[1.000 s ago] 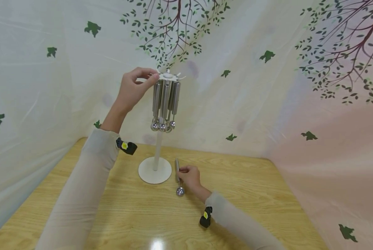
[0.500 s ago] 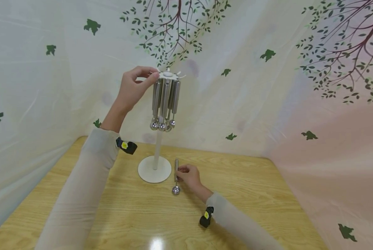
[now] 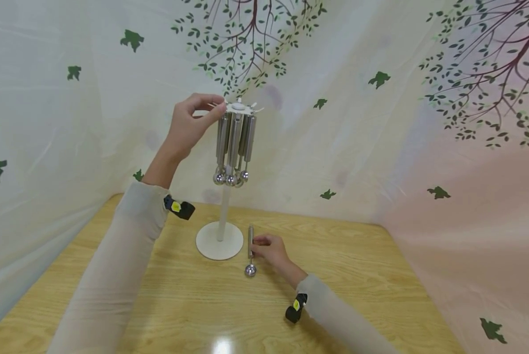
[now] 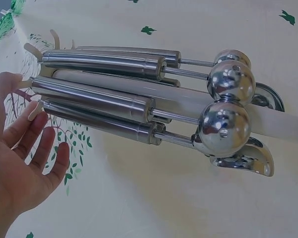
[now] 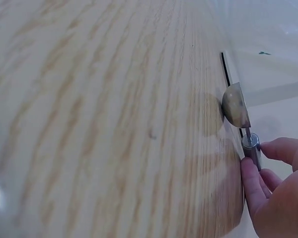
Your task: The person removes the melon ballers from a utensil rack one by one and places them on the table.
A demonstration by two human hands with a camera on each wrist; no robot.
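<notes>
"Where's the loose steel scoop (image 3: 250,246)?"

"Low on the bench (image 3: 344,275), just right of the white stand's (image 3: 224,206) round base (image 3: 219,249) and apart from it, handle pointing away, bowl toward the wearer."

"Is anything holding it?"

"The right hand (image 3: 270,249): that grip pinches the handle between thumb and fingers."

"And the left hand (image 3: 189,120)?"

"Up at the stand's top; its grip pinches the hooked rim with thumb and forefinger."

"What hangs there?"

"A ring of steel utensils (image 3: 234,142), handles up, rounded ends down around the post."

"And behind?"

"A pale backdrop (image 3: 291,167), printed with dark branches and green leaves."
</notes>
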